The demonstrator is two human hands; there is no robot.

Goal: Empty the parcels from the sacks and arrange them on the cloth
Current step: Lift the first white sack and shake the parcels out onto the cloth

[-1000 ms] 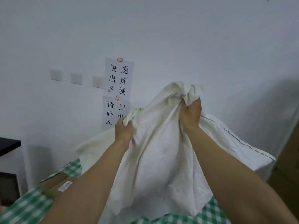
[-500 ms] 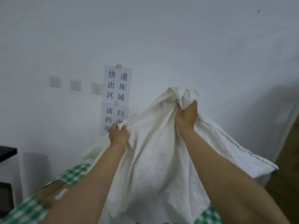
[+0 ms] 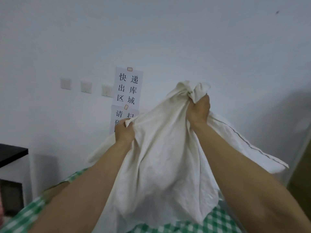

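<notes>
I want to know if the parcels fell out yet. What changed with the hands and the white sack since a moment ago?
The left hand and right hand lifted the sack a little higher: the left one now covers more of the lower wall sign. Nothing was let go; both still grip the bunched sack above the green checked cloth. No parcel shows dropping out.

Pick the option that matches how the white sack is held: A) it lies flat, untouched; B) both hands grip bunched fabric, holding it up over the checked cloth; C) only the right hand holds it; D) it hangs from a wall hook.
B: the left hand and the right hand each grip a bunch of the white sack, raised over the green checked cloth.
</notes>
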